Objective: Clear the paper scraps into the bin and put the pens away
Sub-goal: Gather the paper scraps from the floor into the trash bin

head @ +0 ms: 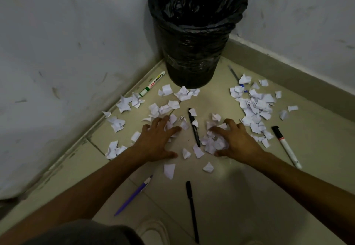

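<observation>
Fingers of the right hand (238,143) curl round a heap of paper scraps (213,142), apparently gathering a handful. The left hand (157,143) lies spread wide on more, likely raking inward. Between them lies a black pen (194,127). Farther out are a green whiteboard marker (152,83), blue pen (234,74), black-capped marker (286,146), purple pen (134,194) and second black pen (192,210), six in all. Scraps beyond counting lie left and right, near one lined bin (192,56) in the far corner.

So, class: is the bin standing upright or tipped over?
Upright. The bin stands on its base, its black-lined mouth facing up.
</observation>
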The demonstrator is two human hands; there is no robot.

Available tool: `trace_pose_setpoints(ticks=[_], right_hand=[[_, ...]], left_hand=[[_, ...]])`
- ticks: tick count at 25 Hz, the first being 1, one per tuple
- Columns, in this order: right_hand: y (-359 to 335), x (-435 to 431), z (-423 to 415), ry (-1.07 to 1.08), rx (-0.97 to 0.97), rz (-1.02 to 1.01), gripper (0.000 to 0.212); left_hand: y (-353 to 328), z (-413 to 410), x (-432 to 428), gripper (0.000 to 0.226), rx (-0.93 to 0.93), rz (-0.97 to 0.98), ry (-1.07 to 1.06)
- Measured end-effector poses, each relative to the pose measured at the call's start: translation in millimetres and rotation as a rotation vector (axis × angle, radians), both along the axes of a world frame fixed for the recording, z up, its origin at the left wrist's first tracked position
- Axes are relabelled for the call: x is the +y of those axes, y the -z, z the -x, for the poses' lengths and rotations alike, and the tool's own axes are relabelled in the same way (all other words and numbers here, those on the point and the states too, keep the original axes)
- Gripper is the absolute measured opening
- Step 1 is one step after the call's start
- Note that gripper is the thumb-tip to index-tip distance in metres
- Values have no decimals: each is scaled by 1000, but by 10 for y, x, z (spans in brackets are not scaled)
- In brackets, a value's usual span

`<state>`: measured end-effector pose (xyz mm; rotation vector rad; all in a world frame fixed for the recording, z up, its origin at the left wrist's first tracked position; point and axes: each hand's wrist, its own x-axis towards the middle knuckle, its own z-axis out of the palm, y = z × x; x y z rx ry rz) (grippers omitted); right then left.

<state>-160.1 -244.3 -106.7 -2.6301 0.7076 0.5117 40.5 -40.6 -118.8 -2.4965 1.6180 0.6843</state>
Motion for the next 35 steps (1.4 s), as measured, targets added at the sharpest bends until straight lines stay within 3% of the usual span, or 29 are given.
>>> trace_pose_setpoints(ticks=[4,7,9,12,14,17,20,25,30,35], right_hand=[[97,0,-18,38,-157,-130,38],[128,12,-8,78,-255,-192,17],[71,4,-20,239,-393,-284,9],[-168,-21,-75,673,-523,-699,13],[-310,-48,-127,804,-559,-888,17],[-633,-103,-244,887,-641,-1045,25],[-1093,-201,-432,882,-749,-1133,23],[-1982,-484,-1037,680,-928,-1096,16],[-2462,-929,-1762,649,-1038,-1072,10],[-2459,-1202,-2278,666,-941,-936,16]], left_hand=[[63,-25,-31,32,78,272,-64],[89,-31,-60,17,164,365,-161],[115,-25,-74,15,189,350,-213],[175,-35,-67,15,219,396,-296],[142,-42,-62,19,257,467,-384],[-183,4,-136,16,373,657,-630],[-905,-26,-342,15,659,866,-815],[-2139,-480,-945,12,746,1259,-646],[-2374,-1090,-1845,15,710,1135,-698],[-2264,-1345,-2169,19,657,620,-638]])
